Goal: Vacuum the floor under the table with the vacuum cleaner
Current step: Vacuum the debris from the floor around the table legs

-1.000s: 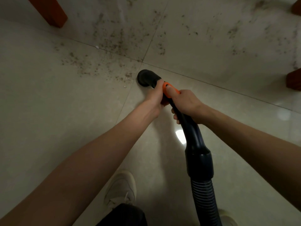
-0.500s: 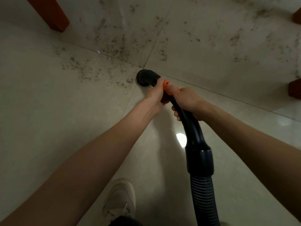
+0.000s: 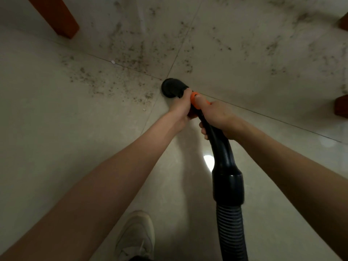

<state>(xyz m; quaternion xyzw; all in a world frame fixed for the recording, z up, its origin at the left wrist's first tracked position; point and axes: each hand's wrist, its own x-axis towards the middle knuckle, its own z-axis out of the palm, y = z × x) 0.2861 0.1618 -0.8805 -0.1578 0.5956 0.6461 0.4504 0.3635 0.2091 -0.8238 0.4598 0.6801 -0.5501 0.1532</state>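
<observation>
I hold a black vacuum cleaner wand (image 3: 220, 146) with an orange part (image 3: 195, 100) near its front. Its round black nozzle (image 3: 172, 87) rests on the pale tiled floor (image 3: 56, 138), right at a crossing of tile joints. My left hand (image 3: 181, 107) grips the wand just behind the nozzle. My right hand (image 3: 218, 117) grips it a little further back, thumb on the orange part. A ribbed black hose (image 3: 231, 232) runs from the wand to the bottom edge. Dark dirt specks (image 3: 135, 57) lie scattered ahead and to the left of the nozzle.
A reddish wooden table leg (image 3: 56, 16) stands at the top left. Two more wooden legs show at the right edge (image 3: 341, 108) and the top right corner (image 3: 344, 21). My white shoe (image 3: 135, 236) is on the floor at the bottom, left of the hose.
The nozzle and both hands have shifted slightly forward toward the dirt. The view has tilted, so the table legs sit lower in the frame.
</observation>
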